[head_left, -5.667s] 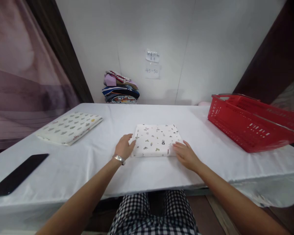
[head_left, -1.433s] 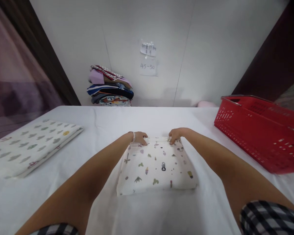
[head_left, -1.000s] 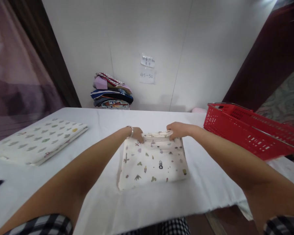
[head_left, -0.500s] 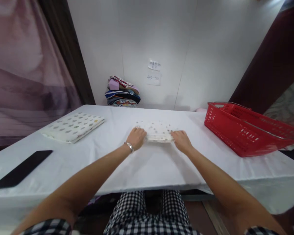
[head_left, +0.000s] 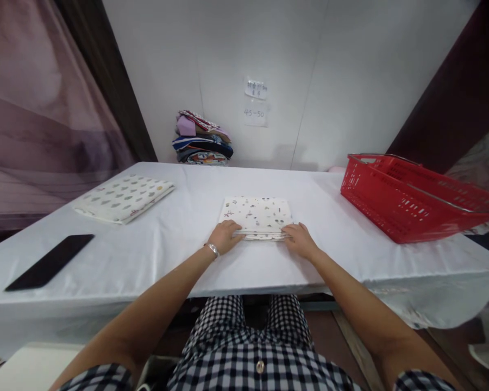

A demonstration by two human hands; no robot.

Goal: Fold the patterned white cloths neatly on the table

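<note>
While we lean over the white desk (head_left: 179, 255), left hand (head_left: 224, 237) and right hand (head_left: 300, 241) at the near edge of the folded printed cloth (head_left: 257, 215), fingers seemingly pinching its layers, red basket (head_left: 407, 201) right, phone (head_left: 49, 262) left.

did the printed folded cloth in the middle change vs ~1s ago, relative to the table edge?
Yes. The printed folded cloth was folded once more: it is now shorter front to back, farther from the near table edge, with both hands at its near edge.
</note>
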